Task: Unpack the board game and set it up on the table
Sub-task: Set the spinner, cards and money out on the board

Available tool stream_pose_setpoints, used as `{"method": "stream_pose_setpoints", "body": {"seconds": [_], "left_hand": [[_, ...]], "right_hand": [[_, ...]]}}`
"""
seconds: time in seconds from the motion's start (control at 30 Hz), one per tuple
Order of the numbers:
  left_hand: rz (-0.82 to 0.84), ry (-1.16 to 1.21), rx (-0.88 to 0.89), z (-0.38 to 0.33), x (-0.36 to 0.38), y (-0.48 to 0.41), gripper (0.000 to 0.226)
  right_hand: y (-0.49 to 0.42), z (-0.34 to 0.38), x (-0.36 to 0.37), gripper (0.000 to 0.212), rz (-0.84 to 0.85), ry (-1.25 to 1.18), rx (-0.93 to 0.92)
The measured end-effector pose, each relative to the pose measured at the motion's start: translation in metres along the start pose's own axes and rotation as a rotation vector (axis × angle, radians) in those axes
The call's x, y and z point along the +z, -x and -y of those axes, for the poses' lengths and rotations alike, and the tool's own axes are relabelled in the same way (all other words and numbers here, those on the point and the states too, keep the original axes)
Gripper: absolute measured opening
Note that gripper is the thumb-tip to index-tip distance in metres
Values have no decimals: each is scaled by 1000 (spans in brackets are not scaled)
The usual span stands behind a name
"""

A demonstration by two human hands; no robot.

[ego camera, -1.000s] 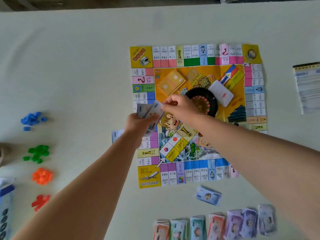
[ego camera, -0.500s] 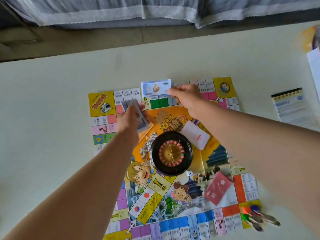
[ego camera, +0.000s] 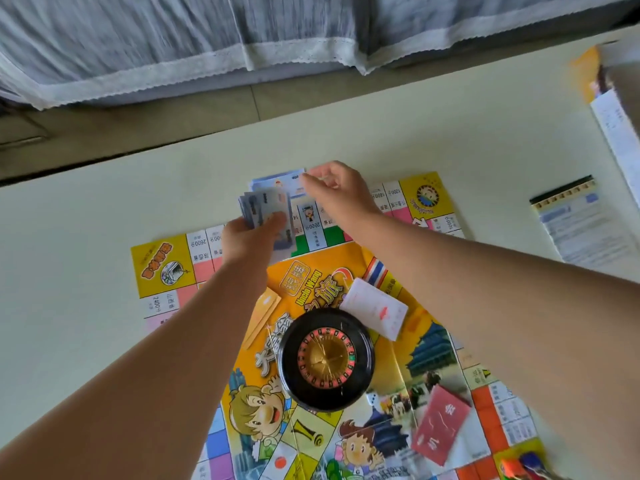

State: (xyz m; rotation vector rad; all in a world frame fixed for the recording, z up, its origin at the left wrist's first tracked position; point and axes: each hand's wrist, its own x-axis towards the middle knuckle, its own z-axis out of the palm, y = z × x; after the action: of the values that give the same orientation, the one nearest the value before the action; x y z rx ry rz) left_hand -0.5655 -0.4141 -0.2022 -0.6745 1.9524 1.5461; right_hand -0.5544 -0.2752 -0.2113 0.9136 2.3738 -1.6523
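Observation:
The colourful game board point(ego camera: 166, 268) lies flat on the pale table point(ego camera: 86, 216). My left hand point(ego camera: 249, 237) grips a stack of grey-blue play money point(ego camera: 265, 211) above the board's far edge. My right hand point(ego camera: 337, 188) pinches one pale blue note point(ego camera: 277, 183) at its right end, over the table just past the board's far edge. A black roulette wheel point(ego camera: 327, 358) sits in the board's middle, with a white card deck point(ego camera: 375, 308), an orange deck point(ego camera: 263, 313) and a red deck point(ego camera: 440, 424) around it.
A printed rules sheet point(ego camera: 585, 223) lies at the right. A box and white paper point(ego camera: 616, 126) sit at the far right corner. Coloured tokens point(ego camera: 519, 465) show at the bottom right. Beyond the table's far edge are floor and a grey curtain point(ego camera: 242, 39).
My view has swung to the board's far side. My right hand drew one note from the stack and carried it past the far edge; my left hand followed with the stack.

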Motion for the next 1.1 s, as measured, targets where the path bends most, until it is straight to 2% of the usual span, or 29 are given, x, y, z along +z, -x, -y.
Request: {"method": "stream_pose_setpoints", "body": {"seconds": [0.07, 0.1, 0.17, 0.33, 0.4, 0.47, 0.6, 0.7, 0.9, 1.0, 1.07, 1.1], "left_hand": [[10, -20, 8, 1, 10, 11, 10], [12, -16, 10, 3, 16, 16, 13], [25, -21, 8, 5, 32, 30, 19], [147, -124, -67, 21, 77, 75, 8], [201, -125, -120, 28, 98, 90, 13], [262, -22, -184, 36, 118, 106, 23], [339, 77, -266, 52, 155, 135, 30], [423, 0, -221, 64, 173, 151, 27], [539, -155, -218, 84, 187, 174, 21], [561, -203, -213, 91, 185, 180, 20], [577, -264, -189, 96, 180, 183, 20], [584, -306, -167, 98, 177, 186, 21]], "right_hand": [[14, -7, -7, 25, 133, -73, -13], [19, -12, -11, 20, 146, -90, -15], [29, -26, -22, 16, 112, -114, 15], [61, -67, -84, 20, 58, -163, 151], [74, -86, -118, 16, 33, -122, 217], [87, -108, -150, 12, 36, -28, 277], [109, -153, -195, 22, -18, 213, 337], [122, -177, -216, 14, -91, 337, 327], [141, -207, -232, 7, -234, 364, 310], [145, -203, -227, 32, -307, 313, 243], [151, -185, -220, 34, -311, 214, 129], [158, -174, -215, 33, -263, 149, 77]]}}
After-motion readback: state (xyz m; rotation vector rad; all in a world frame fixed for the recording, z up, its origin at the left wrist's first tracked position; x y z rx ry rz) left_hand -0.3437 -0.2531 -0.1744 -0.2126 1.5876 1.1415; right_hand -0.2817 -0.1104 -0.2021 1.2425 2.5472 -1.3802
